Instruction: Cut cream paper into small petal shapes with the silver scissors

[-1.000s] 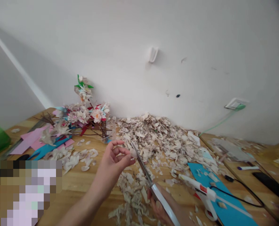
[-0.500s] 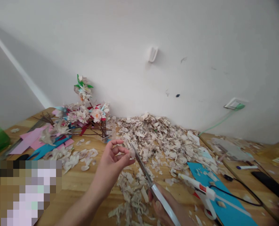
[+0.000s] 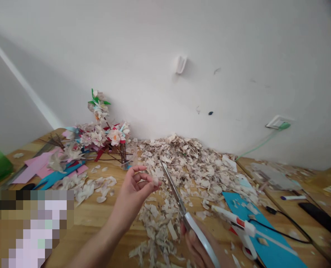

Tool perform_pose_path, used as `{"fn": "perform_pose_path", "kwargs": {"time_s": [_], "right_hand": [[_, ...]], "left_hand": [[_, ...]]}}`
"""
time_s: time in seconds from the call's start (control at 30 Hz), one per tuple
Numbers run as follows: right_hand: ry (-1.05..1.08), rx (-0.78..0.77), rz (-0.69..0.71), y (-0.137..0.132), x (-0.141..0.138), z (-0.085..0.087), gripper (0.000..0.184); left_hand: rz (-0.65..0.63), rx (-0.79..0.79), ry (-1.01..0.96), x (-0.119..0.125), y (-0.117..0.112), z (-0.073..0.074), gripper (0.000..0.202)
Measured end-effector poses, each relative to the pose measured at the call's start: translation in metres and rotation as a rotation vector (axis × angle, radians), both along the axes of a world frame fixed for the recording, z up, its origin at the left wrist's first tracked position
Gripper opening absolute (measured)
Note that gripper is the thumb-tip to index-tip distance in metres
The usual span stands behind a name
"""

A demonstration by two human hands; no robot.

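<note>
Head view: we have a small pale flake (image 3: pixel 155 181) at the centre of the frame, just below the middle, pinched between the thumb and fingertip of our left hand (image 3: pixel 134 195); the other fingers of that hand curl loosely, a little apart. Our right hand (image 3: pixel 194 242), at the lower edge right of centre, has its fingers wrapped around the handles of the scissors (image 3: pixel 190 220), whose blades point up and left, close together, beside the flake but apart from it.

We judge the flake nearly weightless, thin, and papery or petal-like, so it would likely bend, tear or drift off at a puff of air. A light pinch at one edge should suit it, leaving the rest free; a hard squeeze may crumple it. The scissors look stiff and far heavier, best held by the handles, as we have them.

Behind, in the middle of the frame, spreads a heap of similar scraps (image 3: pixel 187 152), probably dry and brittle. At lower right, a glue gun (image 3: pixel 242 225) lies over a blue sheet (image 3: pixel 282 245), well clear of our left hand.
</note>
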State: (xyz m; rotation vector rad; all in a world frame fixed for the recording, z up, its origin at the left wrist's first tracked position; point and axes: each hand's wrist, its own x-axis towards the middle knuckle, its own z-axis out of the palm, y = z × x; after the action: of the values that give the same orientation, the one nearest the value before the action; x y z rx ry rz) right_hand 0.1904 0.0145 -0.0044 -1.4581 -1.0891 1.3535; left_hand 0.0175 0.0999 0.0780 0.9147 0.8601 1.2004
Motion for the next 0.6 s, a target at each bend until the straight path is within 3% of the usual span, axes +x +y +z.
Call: {"fn": "perform_pose_path", "kwargs": {"time_s": [0.2,0.4,0.6], "right_hand": [[0.071,-0.015,-0.021,0.012,0.0,0.007,0.052],[-0.095,0.16,-0.184,0.022,-0.008,0.028,0.031],[-0.09,0.208,-0.133,0.034,-0.011,0.027,0.026]], "left_hand": [[-0.075,0.05,0.073,0.0,0.001,-0.006,0.042],[-0.301,0.107,0.18,0.005,-0.005,-0.016,0.043],[-0.418,0.144,0.273,0.006,-0.008,-0.022,0.042]]}}
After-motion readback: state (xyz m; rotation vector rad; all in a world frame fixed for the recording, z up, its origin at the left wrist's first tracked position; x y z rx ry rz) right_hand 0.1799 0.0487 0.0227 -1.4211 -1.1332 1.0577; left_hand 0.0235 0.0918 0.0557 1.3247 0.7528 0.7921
